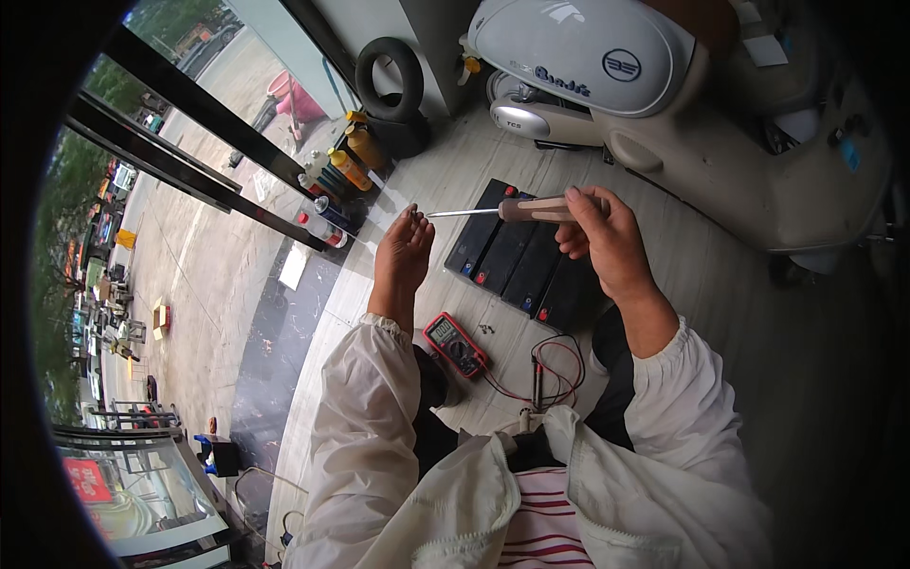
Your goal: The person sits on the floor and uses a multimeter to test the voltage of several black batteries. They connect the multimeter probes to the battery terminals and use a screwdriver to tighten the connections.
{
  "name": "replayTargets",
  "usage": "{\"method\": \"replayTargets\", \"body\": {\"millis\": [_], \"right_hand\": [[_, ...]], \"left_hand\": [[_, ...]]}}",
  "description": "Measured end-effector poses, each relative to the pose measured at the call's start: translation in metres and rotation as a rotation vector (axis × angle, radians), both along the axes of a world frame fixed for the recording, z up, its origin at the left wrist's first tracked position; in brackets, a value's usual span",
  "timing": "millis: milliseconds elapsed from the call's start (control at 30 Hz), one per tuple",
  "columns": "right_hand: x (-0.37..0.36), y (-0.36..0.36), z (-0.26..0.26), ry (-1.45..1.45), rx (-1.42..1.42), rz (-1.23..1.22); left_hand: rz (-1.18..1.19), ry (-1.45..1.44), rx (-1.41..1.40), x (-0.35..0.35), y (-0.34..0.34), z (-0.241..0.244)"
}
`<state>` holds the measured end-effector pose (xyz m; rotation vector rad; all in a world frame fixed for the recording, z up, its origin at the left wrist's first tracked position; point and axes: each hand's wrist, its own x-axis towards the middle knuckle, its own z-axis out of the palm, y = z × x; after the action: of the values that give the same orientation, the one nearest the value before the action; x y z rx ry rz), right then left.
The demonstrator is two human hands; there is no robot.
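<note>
My right hand [613, 242] grips the brown handle of a screwdriver [537, 209], held level with its shaft pointing left. At the shaft's tip, my left hand [404, 245] pinches a small metal piece [414, 215], too small to identify for certain. Below the screwdriver, several black batteries [508, 259] lie side by side on the floor, with red and blue terminals. Between my feet and the batteries rests a red digital multimeter [456, 345], its display lit with digits. Red and black test leads [561, 370] curl to its right. A few small screws [486, 328] lie beside the meter.
A pale scooter [640, 128] stands at the upper right. Bottles and spray cans [341, 174] line the glass door frame [213, 121], near a black tyre [389, 78] by the wall. White paper [293, 266] lies at the dark threshold [266, 341]. A cable [245, 498] runs along the lower left.
</note>
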<state>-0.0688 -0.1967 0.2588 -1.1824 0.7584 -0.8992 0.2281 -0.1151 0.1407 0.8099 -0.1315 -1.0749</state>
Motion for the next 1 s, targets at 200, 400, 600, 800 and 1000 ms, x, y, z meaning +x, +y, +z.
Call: {"method": "replayTargets", "body": {"millis": [200,400,600,800,1000], "right_hand": [[0.005,-0.001,-0.001,-0.086,0.068,0.019],[0.014,0.001,-0.007,-0.051,0.077,-0.006],[0.018,-0.003,-0.006,-0.034,0.089,-0.031],[0.029,-0.004,-0.007,-0.035,0.090,-0.024],[0.034,-0.002,-0.004,-0.016,0.091,-0.023]], "left_hand": [[-0.068,0.057,-0.087,-0.024,0.012,0.068],[-0.045,0.138,-0.127,-0.036,0.014,0.074],[-0.033,0.126,-0.135,-0.033,0.004,0.075],[-0.024,0.127,-0.169,-0.029,0.002,0.078],[0.002,0.041,-0.159,-0.027,0.004,0.080]]}}
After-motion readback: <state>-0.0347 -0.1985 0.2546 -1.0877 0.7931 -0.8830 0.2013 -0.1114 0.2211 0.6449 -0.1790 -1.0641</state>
